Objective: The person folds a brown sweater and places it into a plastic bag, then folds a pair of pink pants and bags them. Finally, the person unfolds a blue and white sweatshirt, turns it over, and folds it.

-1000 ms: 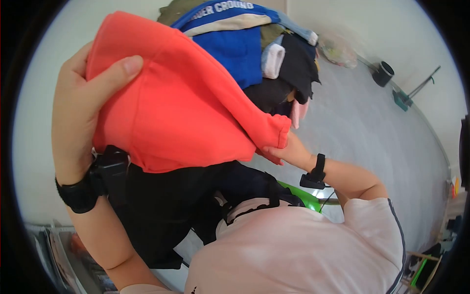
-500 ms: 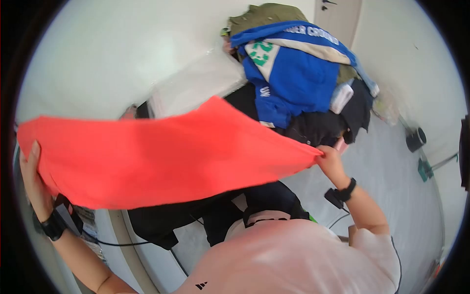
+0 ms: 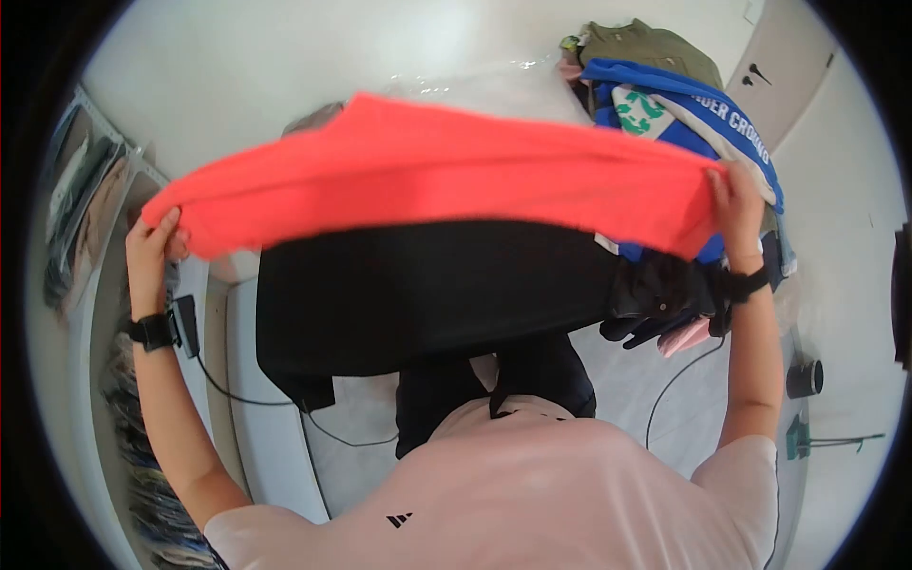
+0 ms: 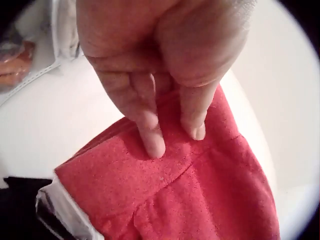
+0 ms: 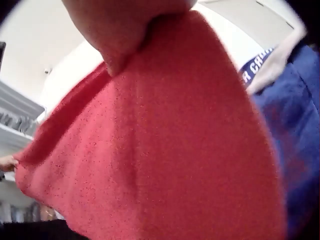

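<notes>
A coral-red garment (image 3: 427,176) is stretched sideways between both hands in the head view, held up over a broad black surface (image 3: 427,294). My left hand (image 3: 152,266) pinches one end of it. In the left wrist view the thumb and fingers grip the cloth near a seam, and a white piece (image 4: 65,210) shows at the garment's edge. My right hand (image 3: 743,214) grips the opposite end by its upper corner. From the right wrist the cloth (image 5: 190,140) hangs from that hand in a wide sheet, hiding most of the fingers.
A heap of clothes with a blue lettered sweatshirt (image 3: 750,123) and an olive garment (image 3: 651,52) lies at the right. Shelves (image 3: 90,171) with folded, bagged clothes stand at the left. Cables (image 3: 237,399) run from the wrist cameras. A black bin (image 3: 805,378) stands on the floor.
The garment has gone from bunched and folded to spread wide between the hands. Both hands have moved apart, the right one rising. The head view has turned left.
</notes>
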`<state>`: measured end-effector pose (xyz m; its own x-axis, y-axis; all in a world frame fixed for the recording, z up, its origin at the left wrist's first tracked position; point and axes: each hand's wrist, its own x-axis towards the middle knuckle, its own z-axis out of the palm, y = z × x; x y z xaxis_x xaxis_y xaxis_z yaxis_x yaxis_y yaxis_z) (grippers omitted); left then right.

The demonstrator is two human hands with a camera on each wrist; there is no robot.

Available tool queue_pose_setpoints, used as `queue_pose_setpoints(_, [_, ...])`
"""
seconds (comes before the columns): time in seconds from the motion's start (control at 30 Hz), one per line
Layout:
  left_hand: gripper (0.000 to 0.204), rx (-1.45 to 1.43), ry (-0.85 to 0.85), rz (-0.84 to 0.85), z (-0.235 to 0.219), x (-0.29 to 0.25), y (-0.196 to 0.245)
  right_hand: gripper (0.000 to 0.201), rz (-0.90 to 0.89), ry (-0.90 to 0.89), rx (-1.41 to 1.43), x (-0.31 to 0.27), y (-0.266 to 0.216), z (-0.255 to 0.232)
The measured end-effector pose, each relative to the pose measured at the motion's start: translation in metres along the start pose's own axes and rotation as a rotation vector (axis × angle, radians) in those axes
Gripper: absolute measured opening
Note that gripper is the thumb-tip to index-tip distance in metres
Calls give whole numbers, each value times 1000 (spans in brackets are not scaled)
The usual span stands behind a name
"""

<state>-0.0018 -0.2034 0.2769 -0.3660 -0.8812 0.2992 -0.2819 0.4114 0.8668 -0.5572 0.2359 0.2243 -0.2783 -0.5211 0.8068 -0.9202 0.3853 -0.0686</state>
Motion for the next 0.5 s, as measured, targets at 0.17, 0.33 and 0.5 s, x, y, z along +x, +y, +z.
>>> queue_pose_setpoints(0.17, [25,-78,-31,36,5,-21,-82,24,-378,23,-66,-7,5,7])
queue_pose_setpoints(0.33, [31,68,-371,-168,36,-84,-150,34,-454,-511,103,-78,-9,33])
queue_pose_setpoints(0.5, [55,48,-260,-118,31,-100,-164,55,-218,-531,61,-96,-19,38])
